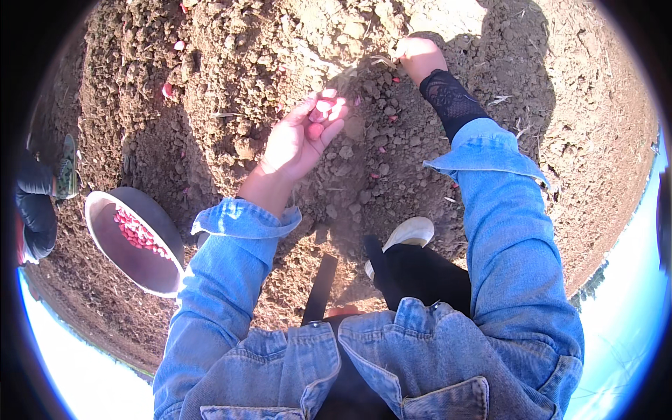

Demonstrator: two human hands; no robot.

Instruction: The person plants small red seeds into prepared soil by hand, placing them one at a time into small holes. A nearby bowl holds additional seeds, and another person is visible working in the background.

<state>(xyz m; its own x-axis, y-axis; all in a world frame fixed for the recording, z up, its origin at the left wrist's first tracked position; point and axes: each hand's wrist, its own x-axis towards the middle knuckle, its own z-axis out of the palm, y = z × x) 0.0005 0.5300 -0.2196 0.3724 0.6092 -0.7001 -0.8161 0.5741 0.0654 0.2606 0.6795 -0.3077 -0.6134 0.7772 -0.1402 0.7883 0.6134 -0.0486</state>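
Observation:
My left hand [300, 137] is palm up above the soil, its fingers curled around several pink-red seed cloves [324, 107]. Farther out and to the right, my right hand [417, 54] reaches down to the crumbly soil [336, 173]; its fingertips are at the ground beside a dry leaf, and whether they pinch anything cannot be made out. Between and below the hands, several small red pieces [392, 118] lie scattered in a shaded strip of the soil. Left of my left forearm a round metal basin [123, 268] stands tilted in view, holding many more of the pink-red pieces.
More pink-red pieces [167, 90] lie on the soil at the upper left. At the far left edge another person's leg and patterned shoe [67, 168] show. My pale shoe [412, 232] rests on the ground below the shaded strip. Clods and dry stalks cover the field.

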